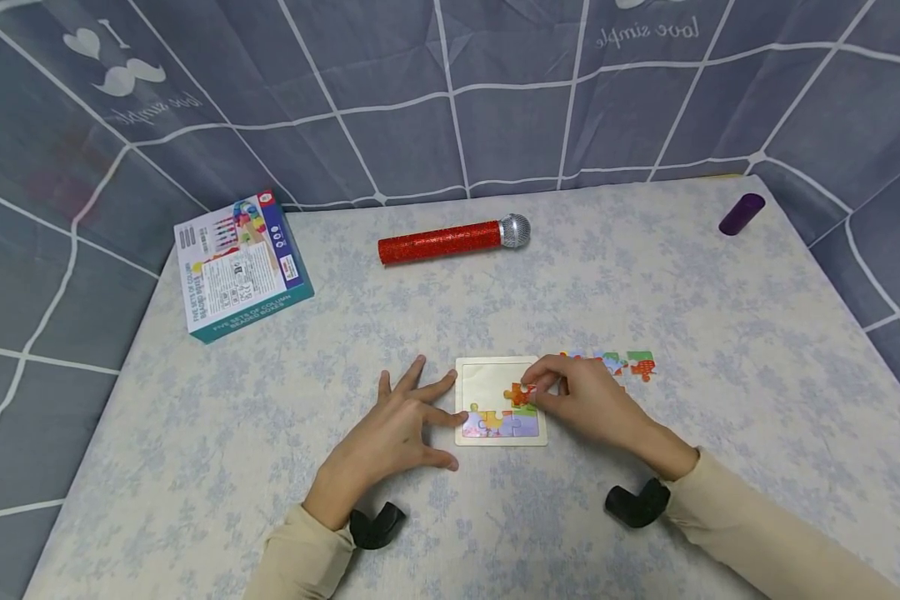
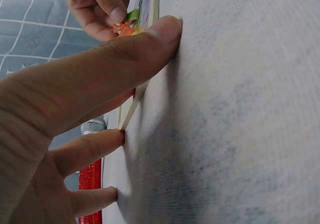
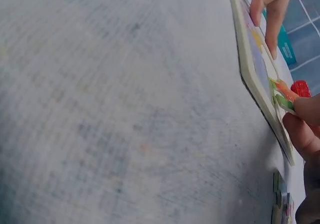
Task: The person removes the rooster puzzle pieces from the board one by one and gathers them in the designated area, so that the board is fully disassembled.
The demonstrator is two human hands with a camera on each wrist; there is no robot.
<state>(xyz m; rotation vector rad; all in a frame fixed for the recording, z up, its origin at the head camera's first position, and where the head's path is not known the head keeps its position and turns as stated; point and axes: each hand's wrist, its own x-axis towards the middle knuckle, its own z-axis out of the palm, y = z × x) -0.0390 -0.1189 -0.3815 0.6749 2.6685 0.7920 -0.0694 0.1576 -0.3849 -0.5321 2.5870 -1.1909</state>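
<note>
A shallow puzzle tray (image 1: 502,361) with a pale frame lies on the table, its lower part filled with lilac, yellow and green jigsaw pieces (image 1: 500,423). My right hand (image 1: 588,402) pinches an orange-red and green jigsaw piece (image 1: 520,394) between thumb and fingertips, over the right side of the tray. In the right wrist view, that piece (image 3: 285,102) tilts close above the pieces in the tray. Fingers spread, my left hand (image 1: 397,421) rests at the tray's left edge, one fingertip reaching over the frame. Its thumb (image 2: 167,29) lies beside the tray in the left wrist view.
Several loose jigsaw pieces (image 1: 641,365) lie right of the tray, partly hidden by my right hand. A red glitter microphone (image 1: 442,242) lies behind it. A beaded-boxes game box (image 1: 242,265) stands back left, a purple cylinder (image 1: 742,214) back right. Grey curtain (image 1: 390,142) borders the table.
</note>
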